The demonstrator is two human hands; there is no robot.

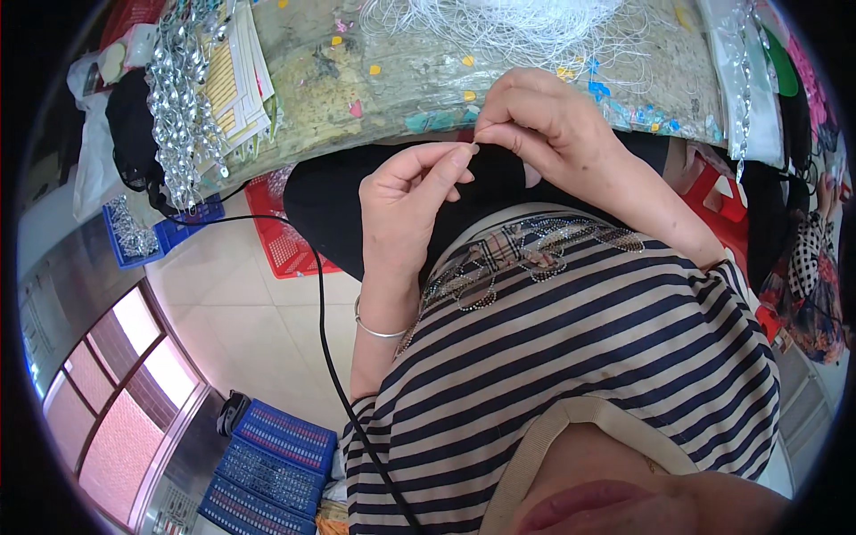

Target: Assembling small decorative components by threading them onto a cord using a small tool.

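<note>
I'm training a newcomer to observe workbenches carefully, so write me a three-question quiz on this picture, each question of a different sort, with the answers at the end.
1. True or false: the left hand and the right hand are held far apart.

2. Multiple choice: what lies in a loose tangle toward the far middle of the table?
A) Green ribbons
B) White threads
C) Red cables

3. Fill the gap: the silvery bangle is worn on the person's ____ wrist.

Key:
1. False; their pinched fingertips come close together near the table's edge.
2. B
3. left
</note>
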